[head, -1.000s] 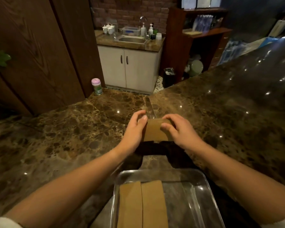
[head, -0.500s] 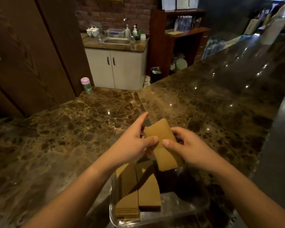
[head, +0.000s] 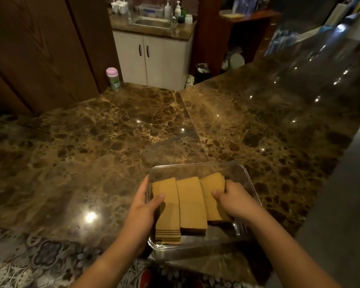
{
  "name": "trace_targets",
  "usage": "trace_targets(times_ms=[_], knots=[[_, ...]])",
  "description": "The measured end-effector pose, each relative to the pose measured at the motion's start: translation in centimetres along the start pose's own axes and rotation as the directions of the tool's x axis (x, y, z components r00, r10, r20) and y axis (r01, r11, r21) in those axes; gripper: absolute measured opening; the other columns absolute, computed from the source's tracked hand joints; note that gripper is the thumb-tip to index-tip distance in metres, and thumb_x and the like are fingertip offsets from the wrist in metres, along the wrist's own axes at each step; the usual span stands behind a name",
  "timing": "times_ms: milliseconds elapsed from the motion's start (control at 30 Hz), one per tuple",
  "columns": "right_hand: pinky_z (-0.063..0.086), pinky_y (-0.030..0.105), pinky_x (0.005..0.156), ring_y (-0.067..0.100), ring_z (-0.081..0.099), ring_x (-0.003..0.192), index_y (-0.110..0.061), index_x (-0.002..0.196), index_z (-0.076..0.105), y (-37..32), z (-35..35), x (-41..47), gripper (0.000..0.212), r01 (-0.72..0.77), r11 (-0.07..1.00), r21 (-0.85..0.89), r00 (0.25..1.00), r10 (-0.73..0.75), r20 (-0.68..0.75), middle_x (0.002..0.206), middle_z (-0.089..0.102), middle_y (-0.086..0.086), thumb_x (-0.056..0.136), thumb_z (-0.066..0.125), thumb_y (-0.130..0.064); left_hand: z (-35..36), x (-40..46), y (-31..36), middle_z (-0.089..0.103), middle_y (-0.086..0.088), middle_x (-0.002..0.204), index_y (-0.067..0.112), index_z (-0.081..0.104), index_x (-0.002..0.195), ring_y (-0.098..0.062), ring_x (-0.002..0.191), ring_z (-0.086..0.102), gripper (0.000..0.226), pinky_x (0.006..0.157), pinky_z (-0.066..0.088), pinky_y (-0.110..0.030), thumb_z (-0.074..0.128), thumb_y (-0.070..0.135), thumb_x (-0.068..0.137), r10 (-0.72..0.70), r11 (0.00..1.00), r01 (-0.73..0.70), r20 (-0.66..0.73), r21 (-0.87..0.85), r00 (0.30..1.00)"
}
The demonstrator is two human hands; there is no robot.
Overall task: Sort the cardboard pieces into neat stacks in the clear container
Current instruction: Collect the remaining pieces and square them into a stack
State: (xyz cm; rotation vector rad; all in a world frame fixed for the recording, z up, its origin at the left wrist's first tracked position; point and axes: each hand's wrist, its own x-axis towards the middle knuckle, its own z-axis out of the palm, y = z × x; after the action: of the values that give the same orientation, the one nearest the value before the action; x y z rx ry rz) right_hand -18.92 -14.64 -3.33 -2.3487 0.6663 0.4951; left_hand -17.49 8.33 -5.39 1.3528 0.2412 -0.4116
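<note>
A clear rectangular container [head: 197, 167] sits at the near edge of the marble counter. Inside it three stacks of brown cardboard pieces lie side by side: a left stack [head: 168, 217], a middle stack [head: 190, 202] and a right stack [head: 212, 185]. My left hand [head: 143, 208] grips the container's left wall, thumb over the rim onto the left stack. My right hand [head: 232, 197] is inside the container and holds the right stack, thumb on top and fingers curled round its right side.
A dark marble counter [head: 133, 132] spreads out in an L shape beyond the container. A small jar with a pink lid [head: 112, 78] stands at its far left edge. Behind are white cabinets with a sink [head: 152, 22] and a wooden shelf [head: 249, 17].
Both hands carried the cardboard pieces from the counter down into the container. They now lie as a third stack on the right, and my left hand has shifted to the container's wall.
</note>
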Motion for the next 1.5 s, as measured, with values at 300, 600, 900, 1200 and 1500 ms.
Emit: trace_targets(times_ms=[300,600,900,1200,1500], knots=[[0.051,0.041,0.093,0.028,0.061,0.106,-0.007,0.119,0.063,-1.8,0.6,1.0,0.051,0.024,0.992,-0.128,0.994,-0.010,0.107,0.123,0.063,0.018,0.097,0.035,-0.044,1.0,0.1,0.9,0.063,-0.002,0.136,0.023,0.047,0.146,-0.020,0.119,0.063,0.054,0.099,0.051,-0.043,0.049,0.000,0.097,0.039,0.998,-0.041,-0.054,-0.050,0.998],[0.048,0.049,0.102,0.030,0.056,0.123,-0.018,0.146,0.041,-2.7,-2.2,3.4,0.075,0.048,0.998,-0.033,0.999,-0.048,0.010,0.142,0.052,0.011,0.088,0.055,-0.062,1.0,3.4,3.1,0.059,0.011,0.130,0.030,0.030,0.152,0.001,0.107,0.065,0.088,0.086,0.056,-0.023,0.074,0.000,0.082,0.100,0.988,-0.102,0.027,0.114,0.995],[0.045,0.046,0.099,0.036,0.044,0.130,-0.016,0.147,0.033,-3.3,-1.0,2.6,0.086,0.078,0.955,-0.285,0.967,-0.142,-0.210,0.146,0.038,0.018,0.086,0.042,-0.076,3.7,2.4,3.7,0.022,0.000,0.163,0.044,0.028,0.148,-0.026,0.152,-0.003,0.071,0.113,-0.018,-0.062,0.050,0.066,0.084,0.266,-0.197,-0.448,0.488,0.872,0.832],[0.031,0.028,0.049,0.013,0.048,0.065,-0.024,0.079,0.047,-4.7,0.0,1.6,0.041,0.211,0.916,-0.340,0.967,-0.247,-0.066,0.073,0.048,-0.008,0.088,0.054,-0.064,2.7,2.5,4.1,0.033,0.004,0.155,0.037,0.033,0.146,-0.020,0.144,0.027,0.070,0.119,-0.003,-0.058,0.053,0.066,0.085,0.038,-0.279,-0.348,0.372,0.895,0.927],[0.043,0.026,0.052,0.012,0.056,0.067,-0.022,0.092,0.059,-4.4,0.1,2.0,0.035,0.207,0.953,-0.219,0.964,-0.237,-0.119,0.083,0.059,-0.004,0.090,0.059,-0.056,2.5,2.0,4.4,0.033,0.006,0.154,0.033,0.031,0.148,-0.017,0.144,0.025,0.067,0.120,0.000,-0.057,0.043,0.064,0.089,0.092,-0.182,-0.376,0.396,0.909,0.914]])
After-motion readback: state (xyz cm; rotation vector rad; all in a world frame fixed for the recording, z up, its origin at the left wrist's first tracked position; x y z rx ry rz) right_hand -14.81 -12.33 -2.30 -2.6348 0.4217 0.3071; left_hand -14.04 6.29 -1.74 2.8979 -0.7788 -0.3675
